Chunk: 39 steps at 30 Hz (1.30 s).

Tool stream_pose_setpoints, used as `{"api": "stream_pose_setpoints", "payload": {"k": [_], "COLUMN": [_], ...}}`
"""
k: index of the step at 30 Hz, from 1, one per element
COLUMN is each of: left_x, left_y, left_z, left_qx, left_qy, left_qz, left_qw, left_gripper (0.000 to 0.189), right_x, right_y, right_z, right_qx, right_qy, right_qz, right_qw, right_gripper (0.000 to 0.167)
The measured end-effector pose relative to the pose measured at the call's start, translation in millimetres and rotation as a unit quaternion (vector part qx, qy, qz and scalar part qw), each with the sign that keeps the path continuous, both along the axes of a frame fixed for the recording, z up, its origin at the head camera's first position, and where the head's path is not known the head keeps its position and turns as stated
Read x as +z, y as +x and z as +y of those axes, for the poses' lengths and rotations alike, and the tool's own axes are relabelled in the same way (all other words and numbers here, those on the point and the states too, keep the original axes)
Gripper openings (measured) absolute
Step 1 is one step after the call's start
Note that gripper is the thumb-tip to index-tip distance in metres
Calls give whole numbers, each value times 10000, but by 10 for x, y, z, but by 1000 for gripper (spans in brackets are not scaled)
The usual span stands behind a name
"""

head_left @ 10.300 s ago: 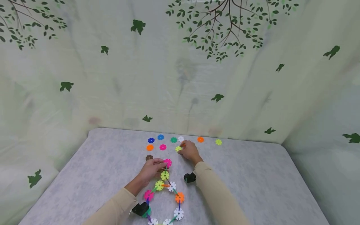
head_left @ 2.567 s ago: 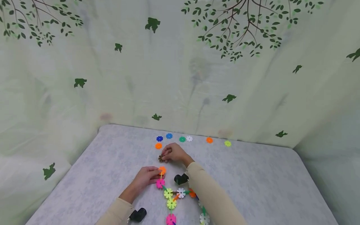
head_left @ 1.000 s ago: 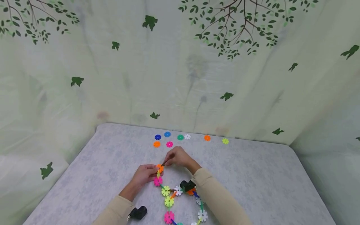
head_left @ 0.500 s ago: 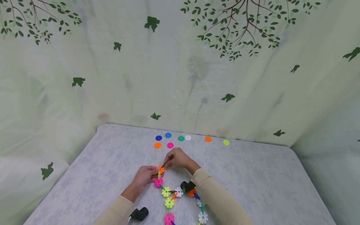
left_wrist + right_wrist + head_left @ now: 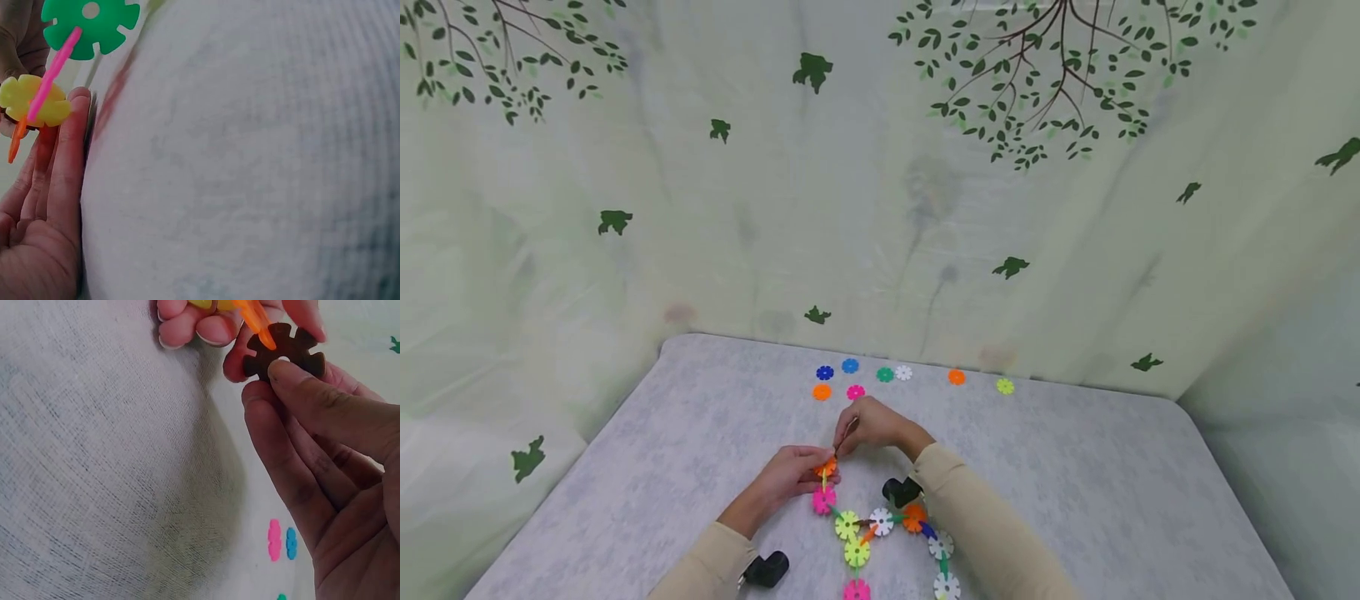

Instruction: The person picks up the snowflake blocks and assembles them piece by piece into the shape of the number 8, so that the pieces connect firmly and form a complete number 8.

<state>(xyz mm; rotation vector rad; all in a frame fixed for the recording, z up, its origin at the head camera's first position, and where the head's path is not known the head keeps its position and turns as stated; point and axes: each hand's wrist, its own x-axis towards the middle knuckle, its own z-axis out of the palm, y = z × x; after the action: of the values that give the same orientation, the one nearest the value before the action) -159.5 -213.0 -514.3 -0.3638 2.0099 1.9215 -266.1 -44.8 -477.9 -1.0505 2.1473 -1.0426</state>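
Observation:
My left hand pinches the orange notched disc at the free end of a chain of interlocked flower-shaped plastic discs. Between thumb and fingers, my right hand holds a brown notched disc, its rim meeting the orange disc's edge in the right wrist view. Further down the chain come a yellow disc, a pink disc and a green disc. White, orange and yellow discs curve on toward me; the head view cuts off the near part.
Along the back of the grey-covered table lie several loose discs, among them dark blue, orange, pink, green and yellow. Black wrist cameras sit beside both forearms. A leaf-printed curtain hangs behind.
Ten seconds ago the chain ended in pink; an orange disc now extends it. The right hand took up the brown disc and brought it to the orange one. Over the last second, little moved.

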Motion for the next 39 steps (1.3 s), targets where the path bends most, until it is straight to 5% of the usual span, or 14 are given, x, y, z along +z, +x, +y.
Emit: {"api": "stream_pose_setpoints", "payload": {"k": [8,12,17,21,26,29,34,39], "left_x": [9,10,5,18,27,1,-56,-74], "left_y": [-11,-20,6,24,3,-13,-26,-28], "left_z": [-49,-52,-61,-68,-75,-74,-81,-89], "left_qx": [-192,-118,2,-67,-228,-246,-197,-215], "left_qy": [328,515,791,949,965,904,885,909], "left_qz": [-25,-106,-100,-70,73,166,213,173], "left_qw": [9993,9985,9968,9954,9950,9955,9957,9955], "left_gripper": [48,45,44,44,47,47,50,52], "right_x": [31,23,-48,-149,-224,-218,-191,-219], "right_y": [-87,-282,-535,-605,-589,-546,-409,-158], "right_z": [-49,43,76,-12,-119,-119,-40,39], "right_qx": [440,-439,-1819,-2055,-2195,-2317,-2331,-2251], "right_qy": [208,253,544,1125,1362,1177,148,-1028], "right_qz": [-128,-364,-31,323,743,629,-294,-1153], "right_qw": [9987,9981,9818,9716,9632,9636,9719,9620], "right_gripper": [9,12,25,35,27,21,11,16]}}
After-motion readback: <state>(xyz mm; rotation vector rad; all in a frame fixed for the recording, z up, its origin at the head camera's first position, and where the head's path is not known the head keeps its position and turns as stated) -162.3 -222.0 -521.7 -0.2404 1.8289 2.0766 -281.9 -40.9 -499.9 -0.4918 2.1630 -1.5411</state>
